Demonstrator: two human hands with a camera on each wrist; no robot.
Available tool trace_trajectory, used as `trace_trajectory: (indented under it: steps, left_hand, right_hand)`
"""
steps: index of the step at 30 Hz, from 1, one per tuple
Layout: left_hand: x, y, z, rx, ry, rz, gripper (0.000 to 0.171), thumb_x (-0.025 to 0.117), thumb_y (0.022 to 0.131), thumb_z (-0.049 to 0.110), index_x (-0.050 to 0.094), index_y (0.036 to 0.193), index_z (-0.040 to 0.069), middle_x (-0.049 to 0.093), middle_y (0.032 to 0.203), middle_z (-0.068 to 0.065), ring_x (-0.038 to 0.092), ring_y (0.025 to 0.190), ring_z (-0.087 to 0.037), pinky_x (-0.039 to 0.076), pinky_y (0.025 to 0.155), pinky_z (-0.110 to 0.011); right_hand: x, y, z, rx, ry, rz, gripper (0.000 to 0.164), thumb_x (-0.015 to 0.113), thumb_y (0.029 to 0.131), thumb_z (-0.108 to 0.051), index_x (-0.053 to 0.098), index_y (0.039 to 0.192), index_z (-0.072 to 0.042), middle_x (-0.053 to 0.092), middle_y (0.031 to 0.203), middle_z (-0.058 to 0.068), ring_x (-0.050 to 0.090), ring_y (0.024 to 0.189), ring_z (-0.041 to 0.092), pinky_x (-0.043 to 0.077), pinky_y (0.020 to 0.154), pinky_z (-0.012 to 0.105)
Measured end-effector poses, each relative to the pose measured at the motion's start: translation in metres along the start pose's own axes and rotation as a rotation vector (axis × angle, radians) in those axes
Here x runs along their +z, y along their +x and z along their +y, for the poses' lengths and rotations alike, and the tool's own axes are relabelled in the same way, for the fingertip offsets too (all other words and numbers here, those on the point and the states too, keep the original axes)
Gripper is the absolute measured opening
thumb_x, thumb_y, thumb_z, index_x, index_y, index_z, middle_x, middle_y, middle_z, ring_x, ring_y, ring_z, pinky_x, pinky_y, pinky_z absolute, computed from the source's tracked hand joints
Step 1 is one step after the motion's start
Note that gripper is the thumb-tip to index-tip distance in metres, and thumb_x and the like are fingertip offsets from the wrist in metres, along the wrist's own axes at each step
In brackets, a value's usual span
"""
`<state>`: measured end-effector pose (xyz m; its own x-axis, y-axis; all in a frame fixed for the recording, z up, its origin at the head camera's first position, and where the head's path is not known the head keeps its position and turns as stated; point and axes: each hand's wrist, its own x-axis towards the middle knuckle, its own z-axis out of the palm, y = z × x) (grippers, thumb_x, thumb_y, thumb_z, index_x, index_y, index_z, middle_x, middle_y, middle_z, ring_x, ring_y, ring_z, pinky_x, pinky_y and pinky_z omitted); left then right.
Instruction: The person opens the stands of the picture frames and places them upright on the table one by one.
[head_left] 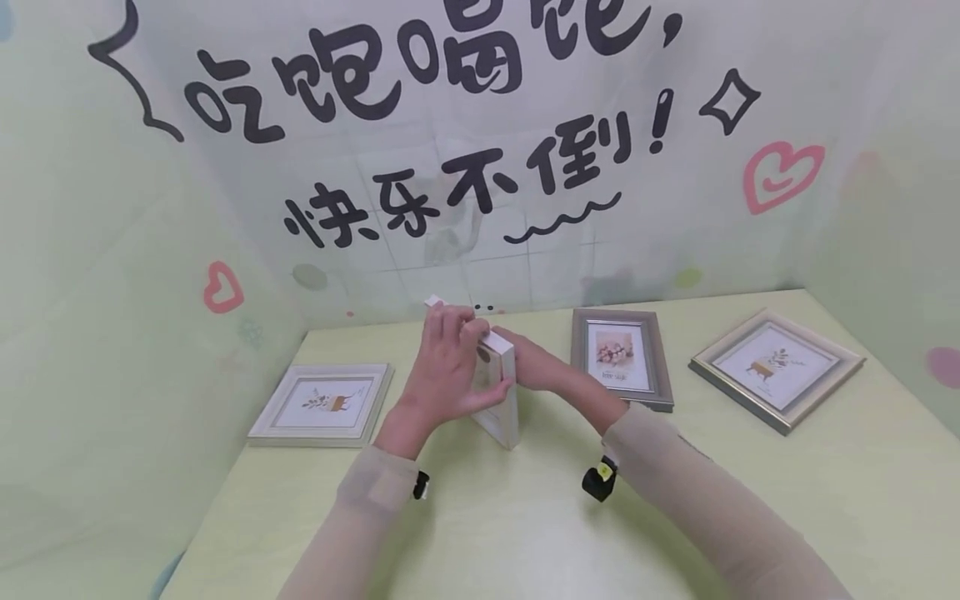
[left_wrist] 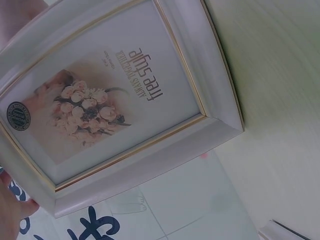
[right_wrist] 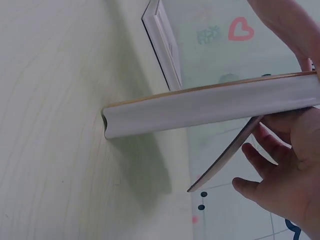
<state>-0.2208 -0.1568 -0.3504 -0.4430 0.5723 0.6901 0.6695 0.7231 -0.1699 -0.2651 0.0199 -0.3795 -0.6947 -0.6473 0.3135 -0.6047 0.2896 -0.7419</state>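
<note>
A pale picture frame (head_left: 508,408) stands on edge on the table, between the two hands. Its front, with a flower print (left_wrist: 90,110) and a gold inner line, shows in the left wrist view. The left hand (head_left: 446,367) grips its upper part, fingers over the top and thumb on the near side edge. At the back, the right hand (right_wrist: 290,170) rests near the top with loosely spread fingers. Beside those fingers, a thin stand (right_wrist: 225,155) slants out from the frame's back. In the head view the right hand's (head_left: 532,362) fingertips are hidden by the frame.
On the left of the table (head_left: 480,517) lies a white frame (head_left: 356,437). A grey-brown frame (head_left: 660,375) and a silver-gold frame (head_left: 783,421) lie to the right. A printed curtain (head_left: 465,242) closes off the back, with more curtain at the sides.
</note>
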Motion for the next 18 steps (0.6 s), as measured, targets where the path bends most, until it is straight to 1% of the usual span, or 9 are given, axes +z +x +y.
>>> trace_trajectory:
  steps: [4, 7, 9, 14, 16, 18]
  left_hand:
    - [0.004, 0.003, 0.003, 0.003, 0.003, 0.004, 0.067, 0.064, 0.075, 0.055, 0.036, 0.113, 0.008, 0.04, 0.112, -0.017, 0.037, 0.106, -0.033, 0.034, 0.105, -0.052]
    - [0.004, 0.002, 0.004, -0.003, 0.009, 0.007, 0.068, 0.066, 0.073, 0.054, 0.036, 0.113, 0.008, 0.039, 0.112, -0.017, 0.037, 0.105, -0.033, 0.036, 0.103, -0.052]
    - [0.004, 0.0, 0.003, -0.011, 0.015, 0.002, 0.069, 0.067, 0.072, 0.054, 0.037, 0.113, 0.008, 0.039, 0.113, -0.017, 0.038, 0.105, -0.034, 0.036, 0.102, -0.052]
    - [0.001, -0.003, -0.001, -0.031, 0.03, -0.028, 0.072, 0.072, 0.07, 0.052, 0.036, 0.114, 0.008, 0.038, 0.117, -0.017, 0.037, 0.108, -0.035, 0.036, 0.104, -0.052]
    - [0.001, -0.003, -0.001, -0.033, 0.024, -0.031, 0.072, 0.073, 0.07, 0.052, 0.036, 0.114, 0.008, 0.038, 0.117, -0.017, 0.037, 0.108, -0.036, 0.035, 0.105, -0.052]
    - [0.001, -0.004, -0.001, -0.028, 0.015, -0.027, 0.072, 0.073, 0.07, 0.053, 0.036, 0.113, 0.008, 0.038, 0.116, -0.017, 0.038, 0.108, -0.036, 0.035, 0.108, -0.054]
  right_hand:
    - [-0.005, -0.011, -0.004, 0.097, -0.021, 0.065, 0.034, 0.047, 0.097, -0.001, 0.055, 0.13, 0.004, 0.064, 0.127, 0.023, 0.061, 0.12, 0.038, 0.05, 0.105, 0.048]
    - [-0.009, -0.023, -0.006, 0.171, 0.03, 0.08, 0.032, 0.046, 0.101, -0.007, 0.058, 0.13, 0.0, 0.064, 0.13, 0.02, 0.06, 0.124, 0.037, 0.05, 0.105, 0.049]
    - [-0.01, -0.032, -0.007, 0.195, 0.077, 0.055, 0.03, 0.048, 0.101, -0.007, 0.058, 0.129, 0.001, 0.063, 0.131, 0.021, 0.06, 0.124, 0.038, 0.051, 0.104, 0.049]
    - [-0.008, -0.052, -0.006, 0.198, 0.18, -0.062, 0.032, 0.056, 0.098, -0.008, 0.055, 0.127, 0.004, 0.061, 0.129, 0.023, 0.063, 0.119, 0.038, 0.056, 0.098, 0.04]
    - [-0.005, -0.057, -0.005, 0.199, 0.199, -0.095, 0.034, 0.059, 0.097, -0.009, 0.055, 0.127, 0.005, 0.061, 0.128, 0.024, 0.064, 0.117, 0.037, 0.057, 0.095, 0.037]
    - [-0.001, -0.061, -0.003, 0.209, 0.193, -0.102, 0.033, 0.061, 0.096, -0.01, 0.055, 0.125, 0.004, 0.062, 0.126, 0.022, 0.065, 0.115, 0.035, 0.058, 0.093, 0.036]
